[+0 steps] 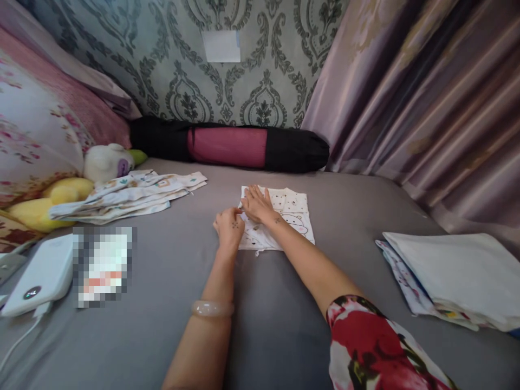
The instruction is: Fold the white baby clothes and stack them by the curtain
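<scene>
The folded white printed garment (298, 208) looks like soft, matt cloth. At ten o'clock, the long black-and-pink cylindrical bag (227, 146) is faintly creased fabric; at two, the mauve draped curtain (365, 97) has a satiny sheen.

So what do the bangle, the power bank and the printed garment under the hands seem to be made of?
Bangle: perhaps polished stone, given its milky, glossy surface; glass or resin could look alike.
Power bank: probably hard white plastic, smooth with rounded corners.
Garment: thin, matt fabric, perhaps cotton, as it lies flat without sheen; the exact fibre can't be told.
</scene>
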A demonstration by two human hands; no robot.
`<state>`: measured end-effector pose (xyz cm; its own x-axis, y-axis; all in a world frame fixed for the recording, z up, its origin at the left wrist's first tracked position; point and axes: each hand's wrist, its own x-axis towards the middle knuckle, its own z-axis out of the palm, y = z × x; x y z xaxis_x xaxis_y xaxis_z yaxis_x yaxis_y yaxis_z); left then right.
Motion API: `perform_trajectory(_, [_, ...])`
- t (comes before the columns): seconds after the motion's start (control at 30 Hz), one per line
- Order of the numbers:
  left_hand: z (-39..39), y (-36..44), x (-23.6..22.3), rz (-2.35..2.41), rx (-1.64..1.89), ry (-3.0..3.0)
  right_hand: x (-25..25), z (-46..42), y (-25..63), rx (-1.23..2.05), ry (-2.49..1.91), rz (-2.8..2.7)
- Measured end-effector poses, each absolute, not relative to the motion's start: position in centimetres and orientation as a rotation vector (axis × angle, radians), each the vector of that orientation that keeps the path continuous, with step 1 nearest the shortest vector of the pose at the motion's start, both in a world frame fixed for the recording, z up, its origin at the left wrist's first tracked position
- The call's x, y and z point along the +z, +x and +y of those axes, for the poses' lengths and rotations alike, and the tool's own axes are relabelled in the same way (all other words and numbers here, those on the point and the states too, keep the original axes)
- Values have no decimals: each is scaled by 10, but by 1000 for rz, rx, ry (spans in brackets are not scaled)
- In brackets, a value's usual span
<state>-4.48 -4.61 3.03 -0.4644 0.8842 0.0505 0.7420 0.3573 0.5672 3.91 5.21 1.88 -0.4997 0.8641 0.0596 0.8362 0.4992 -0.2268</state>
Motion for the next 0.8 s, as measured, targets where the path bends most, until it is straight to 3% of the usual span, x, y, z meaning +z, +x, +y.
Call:
perform_trajectory(0.37, [-45,-53,30,2449,842,1250,-6,59,11,295,-1458,-2533])
perform_trajectory(0.6, [-43,-44,25,2401,864,1484,13,66,21,479,-1466,-2585])
perform_trajectory(0.8, [-41,-33,9,2263,847,1856,17,63,54,270,-1580,-2539])
